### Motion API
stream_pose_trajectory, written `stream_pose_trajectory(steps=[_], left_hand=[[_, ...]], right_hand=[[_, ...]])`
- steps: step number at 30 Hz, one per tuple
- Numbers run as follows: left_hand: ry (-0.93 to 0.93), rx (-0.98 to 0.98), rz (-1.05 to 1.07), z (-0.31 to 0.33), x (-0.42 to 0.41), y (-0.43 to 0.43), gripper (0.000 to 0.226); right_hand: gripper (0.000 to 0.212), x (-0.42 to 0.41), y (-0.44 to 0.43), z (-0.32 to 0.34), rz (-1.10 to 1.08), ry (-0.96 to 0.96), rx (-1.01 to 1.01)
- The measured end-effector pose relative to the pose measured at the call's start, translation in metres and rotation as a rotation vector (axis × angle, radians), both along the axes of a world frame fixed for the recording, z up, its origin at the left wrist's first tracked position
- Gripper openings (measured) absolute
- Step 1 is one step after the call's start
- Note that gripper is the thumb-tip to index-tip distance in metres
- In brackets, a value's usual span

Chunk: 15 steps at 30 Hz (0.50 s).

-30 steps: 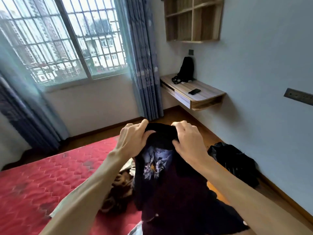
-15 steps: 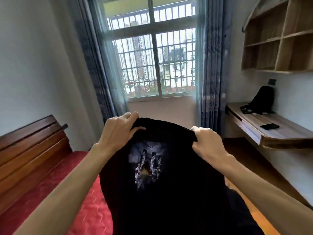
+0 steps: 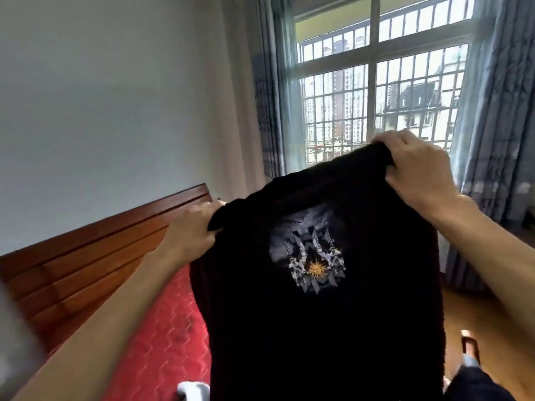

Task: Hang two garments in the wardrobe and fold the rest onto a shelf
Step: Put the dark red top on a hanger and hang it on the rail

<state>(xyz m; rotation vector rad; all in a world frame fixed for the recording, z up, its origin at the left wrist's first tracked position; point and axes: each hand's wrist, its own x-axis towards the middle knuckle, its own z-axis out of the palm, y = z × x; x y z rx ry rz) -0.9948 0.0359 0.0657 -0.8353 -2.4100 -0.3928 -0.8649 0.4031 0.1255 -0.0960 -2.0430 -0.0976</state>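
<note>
Black garment [image 3: 318, 328]: one item, held up in front of the person and filling the near centre of the view, with its lower part running out of frame at the bottom. It hangs below the fingers, so its long axis runs downward from the grip line. One printed emblem [image 3: 315, 264] faces the camera. The left hand [image 3: 191, 233] grips the upper left corner with its fingers [image 3: 202, 209] curled over bunched cloth. The right hand [image 3: 419, 172] grips the upper right corner in the same way and sits higher, so the top edge slopes up from left to right and is stretched between the two grips. Both hands are fully closed on the cloth and neither has a free finger. Judgement: the item is being spread for inspection before it is hung or folded. No hanger, wardrobe or shelf is in view, so which hand is nearer to them cannot be told. Below left lies one red bed [image 3: 162, 328], with one unidentified white item [image 3: 194, 390] at the frame edge. Beyond it are one wooden headboard [image 3: 86, 256] and one barred window [image 3: 376, 96].
</note>
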Motion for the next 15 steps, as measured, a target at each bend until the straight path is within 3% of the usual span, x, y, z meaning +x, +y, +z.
stream_pose_trajectory(steps=[5, 10, 12, 15], left_hand=[[-0.247, -0.052, 0.150, 0.013, 0.039, -0.028, 0.016], [-0.375, 0.084, 0.289, 0.039, 0.087, -0.029, 0.070], [-0.435, 0.115, 0.378, 0.050, 0.111, -0.032, 0.074], [-0.505, 0.241, 0.499, 0.056, 0.145, -0.038, 0.071]], right_hand=[[0.039, 0.007, -0.011, -0.019, 0.005, -0.192, -0.077], [0.023, 0.015, -0.035, -0.035, 0.085, -0.420, -0.246], [0.006, 0.018, -0.050, -0.039, 0.179, -0.453, -0.309], [0.012, 0.024, -0.085, -0.039, 0.322, -0.475, -0.410]])
